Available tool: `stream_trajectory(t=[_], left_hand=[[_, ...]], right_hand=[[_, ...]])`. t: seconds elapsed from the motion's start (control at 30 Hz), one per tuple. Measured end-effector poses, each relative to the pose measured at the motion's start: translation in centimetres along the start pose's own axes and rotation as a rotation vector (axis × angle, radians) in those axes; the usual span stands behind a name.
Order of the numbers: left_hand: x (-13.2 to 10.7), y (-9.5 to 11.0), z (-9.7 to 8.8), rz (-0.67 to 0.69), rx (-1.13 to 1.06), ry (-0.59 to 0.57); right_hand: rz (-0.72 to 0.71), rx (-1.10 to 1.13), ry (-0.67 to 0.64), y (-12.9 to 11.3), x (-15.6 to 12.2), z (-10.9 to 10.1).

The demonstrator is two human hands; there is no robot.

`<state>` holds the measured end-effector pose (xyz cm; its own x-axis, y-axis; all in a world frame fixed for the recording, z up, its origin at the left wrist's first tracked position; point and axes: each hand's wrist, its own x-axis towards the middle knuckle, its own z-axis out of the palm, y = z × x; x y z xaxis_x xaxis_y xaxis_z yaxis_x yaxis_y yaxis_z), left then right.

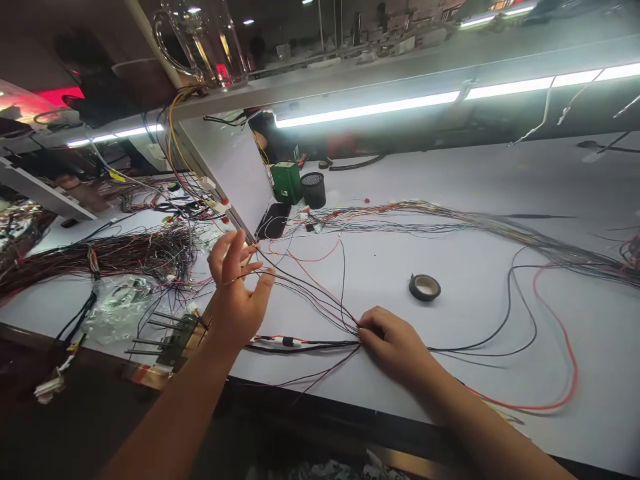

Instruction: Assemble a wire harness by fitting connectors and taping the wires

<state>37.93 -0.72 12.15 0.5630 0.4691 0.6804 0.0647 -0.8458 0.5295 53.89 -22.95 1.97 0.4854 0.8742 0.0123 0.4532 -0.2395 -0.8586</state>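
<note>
My right hand (390, 340) pinches a bundle of thin wires at the point where several strands fan out. From that pinch, dark and reddish wires (320, 293) spread up and left toward my left hand (240, 293). The fingers of my left hand are raised and apart, with wires running among them; no firm grip shows. Below, a thicker black cable (320, 345) with a white and black sleeve section (289, 341) runs left from the right hand. Black wires and a red wire (570, 373) loop away to the right.
A roll of black tape (425, 287) lies on the white table. Behind are a long wire bundle (450, 217), a mesh cup (313, 190), a green box (287, 183) and a black phone-like slab (274, 221). Pegs on a fixture (170, 333), a plastic bag (120, 307) and tangled wires crowd the left.
</note>
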Motion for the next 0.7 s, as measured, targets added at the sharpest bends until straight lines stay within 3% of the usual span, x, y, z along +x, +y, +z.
stream_trajectory(t=[0.07, 0.1, 0.17, 0.23, 0.3, 0.33, 0.4, 0.57, 0.7], left_hand=[[-1.1, -0.8, 1.2, -0.096, 0.049, 0.042], [-1.8, -1.0, 1.9, -0.188, 0.039, 0.008], [-3.2, -0.7, 3.4, -0.438, -0.061, -0.206], [-4.3, 0.2, 4.9, -0.611, -0.163, -0.518], [-4.9, 1.3, 6.3, -0.627, -0.198, -0.740], [-5.0, 1.8, 6.9, -0.615, -0.209, -0.788], [-4.8, 2.4, 8.0, -0.662, -0.272, -0.821], [-4.5, 2.3, 9.5, -0.965, -0.685, -0.913], [-5.0, 2.0, 9.7, -0.980, -0.835, -0.845]], right_hand=[[0.017, 0.040, -0.011, 0.2, 0.1, -0.3], [0.027, 0.056, -0.012, 0.3, 0.2, -0.3], [0.053, 0.082, -0.011, 0.6, 0.3, -0.4], [0.077, 0.103, -0.008, 0.6, 0.3, -0.4], [0.085, 0.128, -0.008, 0.5, 0.4, -0.5], [0.091, 0.145, -0.009, 0.4, 0.3, -0.6], [0.103, 0.204, -0.021, 0.1, 0.3, -0.8], [0.160, 0.428, -0.043, 0.0, -0.1, -1.1], [0.248, 0.653, 0.006, 0.4, -0.3, -1.2]])
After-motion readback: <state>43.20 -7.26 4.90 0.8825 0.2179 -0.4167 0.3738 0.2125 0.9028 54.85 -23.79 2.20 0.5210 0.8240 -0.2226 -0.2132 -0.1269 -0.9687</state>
